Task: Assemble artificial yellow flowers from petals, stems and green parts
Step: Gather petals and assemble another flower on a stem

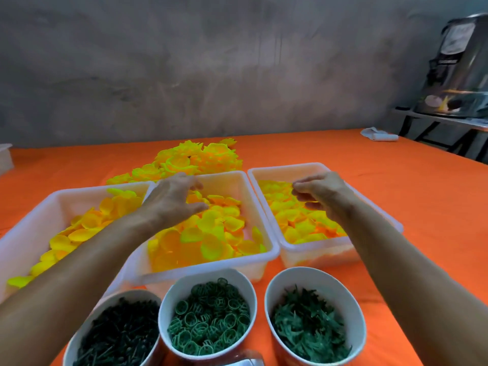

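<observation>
Three white trays hold loose yellow petals: a left tray (39,204), a middle tray (232,178) and a right tray (285,169). My left hand (174,199) hovers over the middle tray's petals (208,233) with fingers spread. Over the right tray's petals (298,223), my right hand (320,190) has its fingertips pinched together; whether a petal sits between them cannot be told. Near me stand three white bowls: dark stems (118,336), green rings (208,315) and green leafy parts (309,323). A pile of finished yellow flowers (195,158) lies behind the trays.
Everything rests on an orange tablecloth (396,196). A white cloth bundle (379,134) lies at the far right edge. Beyond it a metal stand carries a steel urn (459,75). A white box corner (5,157) shows at far left. A grey wall is behind.
</observation>
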`<move>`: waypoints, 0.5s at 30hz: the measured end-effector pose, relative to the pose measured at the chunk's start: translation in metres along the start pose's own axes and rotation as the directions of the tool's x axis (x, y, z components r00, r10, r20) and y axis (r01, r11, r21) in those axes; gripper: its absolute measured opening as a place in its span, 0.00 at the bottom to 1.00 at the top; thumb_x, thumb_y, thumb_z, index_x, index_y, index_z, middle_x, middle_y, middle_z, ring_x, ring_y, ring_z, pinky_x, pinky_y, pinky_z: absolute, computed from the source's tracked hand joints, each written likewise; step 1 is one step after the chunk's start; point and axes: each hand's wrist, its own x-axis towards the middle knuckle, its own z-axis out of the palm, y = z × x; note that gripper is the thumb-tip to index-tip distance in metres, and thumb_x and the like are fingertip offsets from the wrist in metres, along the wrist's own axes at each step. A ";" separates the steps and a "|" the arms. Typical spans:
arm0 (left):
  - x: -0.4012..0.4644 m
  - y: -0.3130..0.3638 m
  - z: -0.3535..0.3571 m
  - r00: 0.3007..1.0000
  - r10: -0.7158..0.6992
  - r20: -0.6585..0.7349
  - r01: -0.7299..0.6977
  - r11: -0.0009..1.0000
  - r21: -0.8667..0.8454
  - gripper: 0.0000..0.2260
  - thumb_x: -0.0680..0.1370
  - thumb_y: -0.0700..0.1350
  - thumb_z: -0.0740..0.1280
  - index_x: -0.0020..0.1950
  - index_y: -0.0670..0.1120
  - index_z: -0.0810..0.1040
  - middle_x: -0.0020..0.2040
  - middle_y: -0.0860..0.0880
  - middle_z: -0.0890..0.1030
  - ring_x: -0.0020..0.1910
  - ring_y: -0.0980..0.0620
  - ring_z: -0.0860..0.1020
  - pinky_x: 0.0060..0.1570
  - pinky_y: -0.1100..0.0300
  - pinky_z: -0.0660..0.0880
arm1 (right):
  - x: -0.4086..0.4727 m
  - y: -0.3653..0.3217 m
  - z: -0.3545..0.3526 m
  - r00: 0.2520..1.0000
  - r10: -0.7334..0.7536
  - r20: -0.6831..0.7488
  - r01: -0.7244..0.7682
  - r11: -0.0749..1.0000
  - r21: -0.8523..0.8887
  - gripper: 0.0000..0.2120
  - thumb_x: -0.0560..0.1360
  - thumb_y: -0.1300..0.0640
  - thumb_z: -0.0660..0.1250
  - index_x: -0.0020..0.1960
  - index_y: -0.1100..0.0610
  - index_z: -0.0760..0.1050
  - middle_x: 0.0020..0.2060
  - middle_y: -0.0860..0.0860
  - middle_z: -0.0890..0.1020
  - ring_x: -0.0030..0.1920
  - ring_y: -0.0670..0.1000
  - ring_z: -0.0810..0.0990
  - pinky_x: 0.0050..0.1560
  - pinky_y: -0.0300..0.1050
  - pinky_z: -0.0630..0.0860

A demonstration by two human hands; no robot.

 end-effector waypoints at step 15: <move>0.044 0.063 0.064 0.945 0.310 -0.105 -0.327 0.915 -0.237 0.04 0.73 0.39 0.72 0.47 0.41 0.81 0.46 0.43 0.80 0.43 0.46 0.77 0.45 0.52 0.76 | 0.036 0.047 -0.013 0.977 -0.083 -0.198 -0.009 0.904 -0.428 0.08 0.69 0.57 0.74 0.47 0.58 0.83 0.42 0.57 0.83 0.46 0.54 0.80 0.45 0.42 0.71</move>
